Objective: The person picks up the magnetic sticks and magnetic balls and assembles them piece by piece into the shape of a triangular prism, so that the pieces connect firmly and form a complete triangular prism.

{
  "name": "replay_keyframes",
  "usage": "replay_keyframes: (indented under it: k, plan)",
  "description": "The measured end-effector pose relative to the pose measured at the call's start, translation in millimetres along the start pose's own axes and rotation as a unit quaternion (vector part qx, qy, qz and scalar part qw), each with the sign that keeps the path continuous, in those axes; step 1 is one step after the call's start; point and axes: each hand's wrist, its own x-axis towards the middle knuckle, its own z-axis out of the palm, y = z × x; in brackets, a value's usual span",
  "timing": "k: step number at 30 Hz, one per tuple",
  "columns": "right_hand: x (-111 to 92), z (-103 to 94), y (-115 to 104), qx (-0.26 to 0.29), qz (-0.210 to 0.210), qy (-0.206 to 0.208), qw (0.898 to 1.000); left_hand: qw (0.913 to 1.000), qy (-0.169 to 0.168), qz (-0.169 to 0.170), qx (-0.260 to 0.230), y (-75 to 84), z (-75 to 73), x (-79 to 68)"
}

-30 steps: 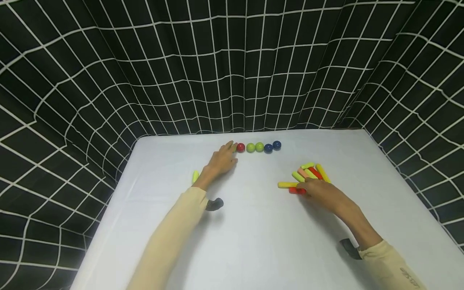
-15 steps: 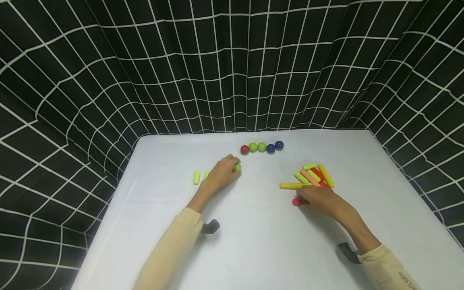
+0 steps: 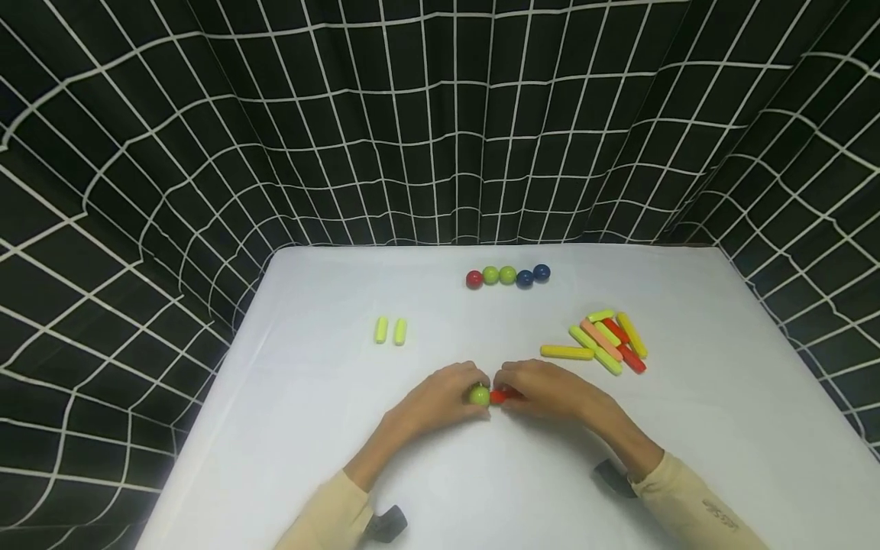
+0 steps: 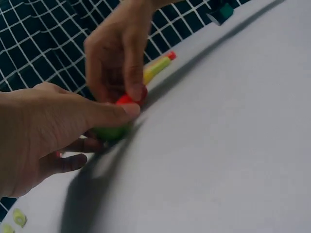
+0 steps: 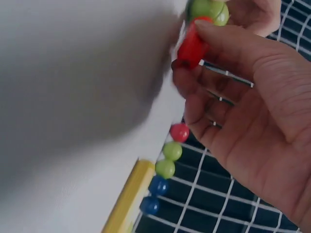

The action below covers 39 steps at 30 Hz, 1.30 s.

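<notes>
Above the white table, my left hand pinches a small green ball between thumb and fingers. Facing it, my right hand grips a short red stick by thumb and fingertips. One end of the red stick meets the green ball in the right wrist view. Part of the ball hides behind the left thumb in the left wrist view. Whether the two pieces are joined, I cannot tell.
Along the far edge lie a red ball, two green ones and two blue balls. Coloured sticks cluster at the right beside a yellow stick. Two yellow-green sticks lie left. A gridded black curtain encloses the table.
The left hand took the green ball from the end of the row and brought it nearer. The right hand drew the red stick out of the pile and moved left to meet it.
</notes>
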Motion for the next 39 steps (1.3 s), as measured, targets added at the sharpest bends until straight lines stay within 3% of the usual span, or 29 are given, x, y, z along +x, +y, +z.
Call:
replay_keyframes:
  k: [7,14,21,24,28,32,35,39]
  plan:
    - [-0.8,0.2,-3.5,-0.001,0.035,-0.025,0.999,0.9999,-0.001,0.004,0.017,0.1,6.2,-2.7]
    - [-6.6,2.0,0.8,0.018,0.043,-0.029,0.998,0.9989,-0.012,0.043,-0.016,-0.3,6.7,7.0]
    - [-3.5,-10.8,10.3,0.06,0.068,-0.05,0.995,0.998,0.023,0.047,-0.035,-13.3,20.9,18.9]
    - [2.0,-30.6,23.5,0.085,0.082,-0.036,0.992,0.9966,0.031,0.025,-0.072,-18.8,24.5,20.6]
    - [18.2,-61.5,53.1,0.072,0.104,0.041,0.991,0.9938,0.032,-0.01,-0.106,-20.6,22.9,18.9]
    - [41.3,-81.9,88.0,0.061,0.165,0.106,0.979,0.9932,0.038,-0.012,-0.109,-21.6,21.0,18.2]
    - [55.8,-83.5,111.9,0.055,0.217,0.103,0.969,0.9939,0.039,-0.005,-0.103,-24.0,23.8,18.7]
    - [61.6,-73.5,132.9,0.029,0.271,0.056,0.96,0.9951,0.031,0.002,-0.094,-24.4,28.5,19.3]
